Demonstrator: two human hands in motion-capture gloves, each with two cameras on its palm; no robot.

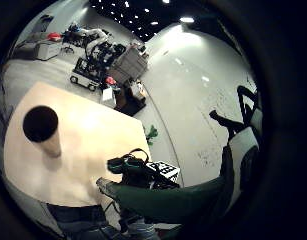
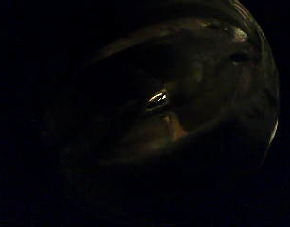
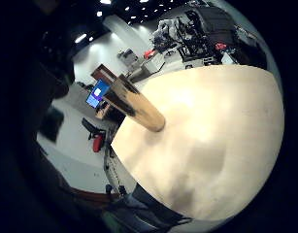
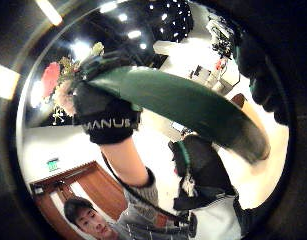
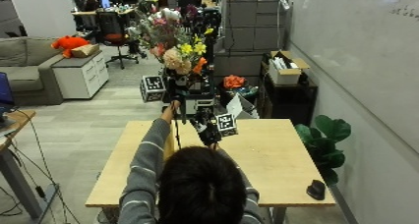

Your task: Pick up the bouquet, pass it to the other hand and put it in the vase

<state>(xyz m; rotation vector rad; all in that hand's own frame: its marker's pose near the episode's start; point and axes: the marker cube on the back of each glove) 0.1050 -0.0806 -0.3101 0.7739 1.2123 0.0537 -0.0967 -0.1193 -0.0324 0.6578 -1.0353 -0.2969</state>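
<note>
Left hand (image 5: 174,88): raised high above the table (image 5: 275,160), fingers wrapped round the upper part of the bouquet's (image 5: 171,42) green stem bundle, just below the blooms. The right thumb side palm view confirms this: a gloved hand (image 4: 105,116) curls round the green wrap (image 4: 183,102), pink and red flowers at its far side.

Right hand (image 5: 208,128): lower and nearer the person, at the bottom end of the same bundle. Its fingers are hidden behind the glove hardware, so I cannot tell whether they grip the stems or merely lie alongside.

Bouquet: upright in the air, clear of the table, with yellow, orange, pink and white blooms uppermost.

Vase (image 3: 139,108): a tan tube with a dark mouth, standing on the light wooden table; seen from above in the left little finger side palm view (image 1: 42,129). In the outside view it is hidden behind the person.

A small dark object (image 5: 316,189) lies near the table's right front corner.
</note>
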